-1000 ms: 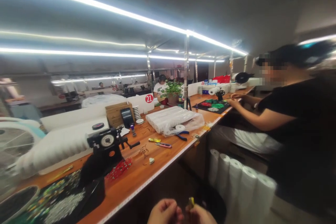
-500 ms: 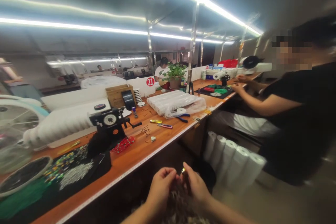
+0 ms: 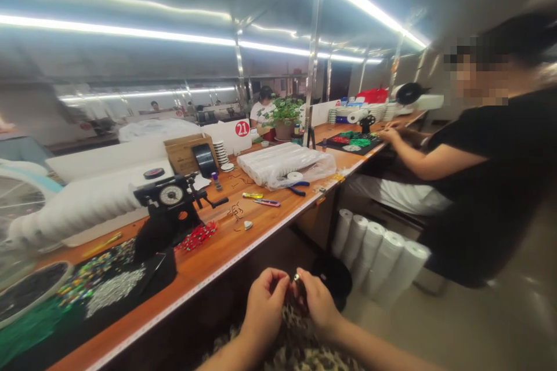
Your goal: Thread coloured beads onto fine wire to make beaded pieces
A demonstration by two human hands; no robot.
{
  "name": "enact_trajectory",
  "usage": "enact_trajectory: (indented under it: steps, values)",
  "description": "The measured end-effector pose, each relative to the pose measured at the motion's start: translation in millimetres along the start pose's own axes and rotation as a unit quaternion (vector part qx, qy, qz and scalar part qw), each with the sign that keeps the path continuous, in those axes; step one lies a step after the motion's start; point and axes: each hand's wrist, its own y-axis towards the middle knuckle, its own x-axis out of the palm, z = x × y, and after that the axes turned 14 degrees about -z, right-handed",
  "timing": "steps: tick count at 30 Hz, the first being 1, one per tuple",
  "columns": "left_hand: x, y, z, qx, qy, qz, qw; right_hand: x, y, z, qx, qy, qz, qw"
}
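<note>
My left hand (image 3: 265, 301) and my right hand (image 3: 318, 303) are close together above my lap, at the bottom centre. Between their fingertips is a small shiny metal piece (image 3: 296, 277), mostly hidden by my fingers. Below my hands lies leopard-print cloth (image 3: 296, 342). The wooden workbench (image 3: 226, 261) runs just left of my hands, with its pale front edge out of their reach by a short gap. Nearest on it are a heap of silver beads (image 3: 115, 284) on a black mat and a red beaded strand (image 3: 198, 236).
A black hand-cranked machine with a dial (image 3: 169, 197) stands on the bench, near loose wire bits and pliers (image 3: 296, 188). A bagged stack of white rolls (image 3: 278, 165) lies beyond. A co-worker (image 3: 491, 185) works at the right, above white rolls (image 3: 378, 258) on the floor.
My hands have risen further into view and the view has tilted down, bringing the leopard-print cloth in. Both hands still pinch the small piece.
</note>
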Motion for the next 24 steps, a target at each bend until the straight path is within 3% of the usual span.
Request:
enact_trajectory:
  steps: [6, 10, 18, 24]
  values:
    - [-0.2, -1.7, -0.4, 0.044, 0.053, 0.01, 0.998, 2.2, 0.5, 6.1, 0.02, 0.042, 0.012, 0.999]
    - [-0.3, -2.4, -0.4, 0.04, 0.063, 0.005, 0.997, 4.6, -0.2, 2.5, 0.042, 0.071, 0.0, 0.997]
    - [1.9, -1.8, -2.0, 0.036, 0.06, -0.004, 0.998, 0.5, -2.5, 3.5, 0.021, -0.041, 0.029, 0.999]
    - [1.3, 1.3, -3.6, 0.026, 0.051, -0.008, 0.998, 0.7, -2.6, 3.3, 0.027, -0.031, 0.024, 0.999]
